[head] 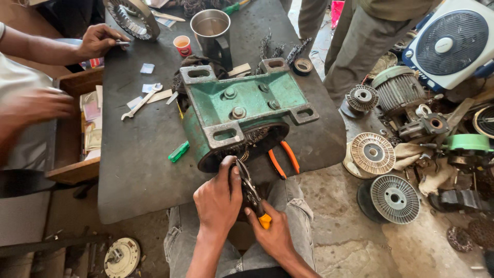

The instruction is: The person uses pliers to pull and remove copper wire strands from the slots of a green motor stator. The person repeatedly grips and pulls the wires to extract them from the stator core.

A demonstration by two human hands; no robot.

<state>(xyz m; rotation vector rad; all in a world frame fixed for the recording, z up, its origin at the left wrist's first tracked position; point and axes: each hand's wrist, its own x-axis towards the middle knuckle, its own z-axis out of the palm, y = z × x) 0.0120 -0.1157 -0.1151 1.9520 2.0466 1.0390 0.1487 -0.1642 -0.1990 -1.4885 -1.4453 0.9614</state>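
Observation:
A green motor housing (242, 105) lies upside down on the dark table (134, 170), its open end facing me with copper windings (252, 140) showing. My left hand (218, 198) rests at the lower rim of that opening, fingers touching the windings. My right hand (272, 231) grips the yellow-handled cutters (252, 193), whose jaws point up into the winding beside my left fingers.
Orange-handled pliers (283, 157) and a green tool (179, 152) lie near the housing. A spanner (141, 101), steel mug (211, 28) and small cup (182, 45) sit farther back. Another person's hands (98, 40) work at the left. Motor parts (393, 198) and a fan (450, 38) crowd the floor at right.

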